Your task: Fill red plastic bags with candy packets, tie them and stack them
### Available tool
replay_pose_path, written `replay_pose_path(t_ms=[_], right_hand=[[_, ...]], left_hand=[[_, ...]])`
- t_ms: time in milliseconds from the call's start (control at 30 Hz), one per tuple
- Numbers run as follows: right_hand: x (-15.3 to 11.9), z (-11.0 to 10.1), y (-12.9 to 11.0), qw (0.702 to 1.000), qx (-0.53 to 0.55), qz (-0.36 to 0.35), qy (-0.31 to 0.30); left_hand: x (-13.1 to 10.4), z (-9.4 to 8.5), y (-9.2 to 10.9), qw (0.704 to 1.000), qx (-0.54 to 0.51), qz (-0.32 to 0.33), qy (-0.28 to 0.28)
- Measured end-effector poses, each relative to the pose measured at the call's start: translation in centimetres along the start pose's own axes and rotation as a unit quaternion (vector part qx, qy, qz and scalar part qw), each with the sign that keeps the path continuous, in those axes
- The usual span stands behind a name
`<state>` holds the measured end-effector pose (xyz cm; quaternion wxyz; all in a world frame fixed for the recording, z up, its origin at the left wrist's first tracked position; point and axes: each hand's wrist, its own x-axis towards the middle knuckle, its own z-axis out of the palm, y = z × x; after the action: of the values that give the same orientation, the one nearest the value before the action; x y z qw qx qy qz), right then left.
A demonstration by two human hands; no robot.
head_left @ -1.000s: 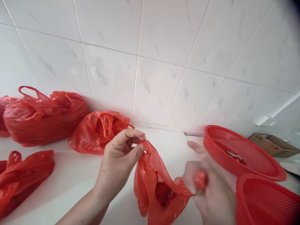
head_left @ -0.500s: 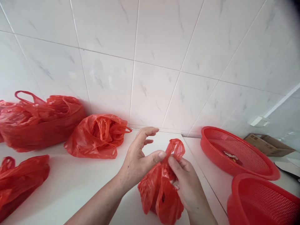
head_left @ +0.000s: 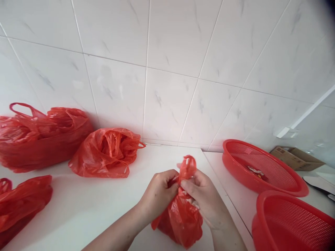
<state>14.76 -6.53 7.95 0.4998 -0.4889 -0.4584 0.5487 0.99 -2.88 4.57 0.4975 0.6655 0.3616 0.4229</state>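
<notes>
A red plastic bag (head_left: 185,219) with something inside rests on the white table (head_left: 117,205), its top gathered upward between both hands. My right hand (head_left: 205,195) pinches the gathered neck, thumb in front, with the handle loop standing up above it. My left hand (head_left: 159,191) is closed on the same neck from the left, its fingertips partly hidden behind the plastic. What the bag holds cannot be made out.
Other red plastic bags lie to the left: a large full one (head_left: 44,139), a smaller one (head_left: 104,153) and one at the edge (head_left: 23,205). On the right are two red mesh baskets (head_left: 264,184) (head_left: 295,223), a cardboard box (head_left: 295,157) and a tiled wall (head_left: 170,104).
My left hand, open and apart before, has come down and closed on the bag's neck. The bag's top is now gathered tighter and twisted. The view has shifted slightly.
</notes>
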Motion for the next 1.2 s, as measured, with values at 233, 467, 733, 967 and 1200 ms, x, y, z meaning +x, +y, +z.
replay_pose_path(t_ms=[233, 467, 733, 967, 1200], right_hand=[[2.0, -0.5, 1.7, 0.995, 0.040, -0.019, 0.085], [2.0, -1.3, 2.0, 0.999, 0.007, -0.030, 0.019], [2.1, -4.1, 1.9, 0.983, -0.019, -0.062, -0.172], [2.5, -3.8, 2.1, 0.983, -0.152, -0.038, -0.098], [4.4, -2.5, 3.9, 0.955, -0.247, -0.088, 0.136]], left_hand=[[-0.7, 0.2, -0.4, 0.951, 0.217, 0.200, 0.090], [-0.2, -0.4, -0.4, 0.956, 0.218, 0.185, 0.068], [0.2, -0.6, -0.8, 0.998, -0.065, 0.006, -0.024], [0.2, -0.3, -0.5, 0.998, -0.043, -0.032, 0.024], [-0.1, -0.4, -0.2, 0.999, 0.005, -0.036, -0.012]])
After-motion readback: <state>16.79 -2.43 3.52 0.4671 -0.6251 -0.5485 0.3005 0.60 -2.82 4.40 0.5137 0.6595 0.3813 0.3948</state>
